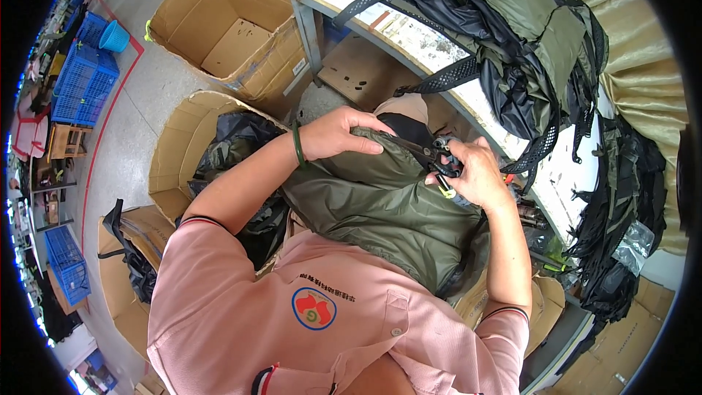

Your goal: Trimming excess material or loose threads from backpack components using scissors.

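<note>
Across my lap lies a shiny olive-green fabric piece (pixel 380 205), gathered and creased. My left hand (pixel 351 134) pinches its upper edge between thumb and fingers, with a dark strip running along that edge. In my right hand (pixel 475 172) is a pair of black-handled scissors (pixel 431 155), fingers closed round the handles. The dark blades point left along the fabric's edge toward my left fingertips. Whether the blades touch the cloth I cannot tell. A small yellow-green bit shows below the right hand.
A white worktable (pixel 439 40) at upper right bears a pile of olive and black bags (pixel 526 44) with mesh straps. Cardboard boxes (pixel 219 22) stand to the left, one holding dark fabric (pixel 245 139). Black straps (pixel 621 205) hang at the right. Blue crates (pixel 84 80) line the far left.
</note>
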`<state>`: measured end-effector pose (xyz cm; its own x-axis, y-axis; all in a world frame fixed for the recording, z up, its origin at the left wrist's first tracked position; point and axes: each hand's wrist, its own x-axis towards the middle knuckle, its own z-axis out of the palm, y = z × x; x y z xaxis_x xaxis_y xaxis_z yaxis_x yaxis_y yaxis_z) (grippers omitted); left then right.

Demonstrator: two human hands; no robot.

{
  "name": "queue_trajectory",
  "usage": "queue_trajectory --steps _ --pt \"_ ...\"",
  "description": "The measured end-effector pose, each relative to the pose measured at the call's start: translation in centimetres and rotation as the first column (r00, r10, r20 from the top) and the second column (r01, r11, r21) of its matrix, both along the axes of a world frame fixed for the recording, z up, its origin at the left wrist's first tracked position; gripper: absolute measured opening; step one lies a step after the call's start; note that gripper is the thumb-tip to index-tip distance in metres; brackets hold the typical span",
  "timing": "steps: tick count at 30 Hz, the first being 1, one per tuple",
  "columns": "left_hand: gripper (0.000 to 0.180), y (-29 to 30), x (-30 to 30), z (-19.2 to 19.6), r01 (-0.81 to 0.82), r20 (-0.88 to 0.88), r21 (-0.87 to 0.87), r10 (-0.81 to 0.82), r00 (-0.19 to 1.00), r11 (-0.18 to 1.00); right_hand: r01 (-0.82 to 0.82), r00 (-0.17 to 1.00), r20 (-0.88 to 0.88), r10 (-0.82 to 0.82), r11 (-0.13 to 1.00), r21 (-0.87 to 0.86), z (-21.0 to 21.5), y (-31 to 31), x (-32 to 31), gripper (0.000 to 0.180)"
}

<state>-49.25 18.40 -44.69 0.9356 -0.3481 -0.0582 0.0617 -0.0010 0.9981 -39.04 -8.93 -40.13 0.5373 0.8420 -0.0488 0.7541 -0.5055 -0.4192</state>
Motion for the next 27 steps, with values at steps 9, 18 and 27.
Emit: queue_trajectory --steps 9,18,27 --pt "0.032 -0.3 0.1 -0.1 -0.02 0.015 0.026 0.02 1.0 0.999 0.007 1.0 -0.006 -0.007 1.0 -0.023 0.4 -0.2 0.0 0.048" --pt "0.033 -0.6 0.4 -0.3 0.01 0.025 0.079 -0.012 1.0 0.997 -0.003 1.0 -0.014 0.002 0.997 -0.076 1.2 0.1 0.4 0.046" --pt "0.033 -0.7 0.6 -0.3 0.046 0.09 0.077 -0.053 0.995 0.996 0.057 0.997 -0.049 -0.063 0.993 -0.107 0.9 -0.7 0.3 0.043"
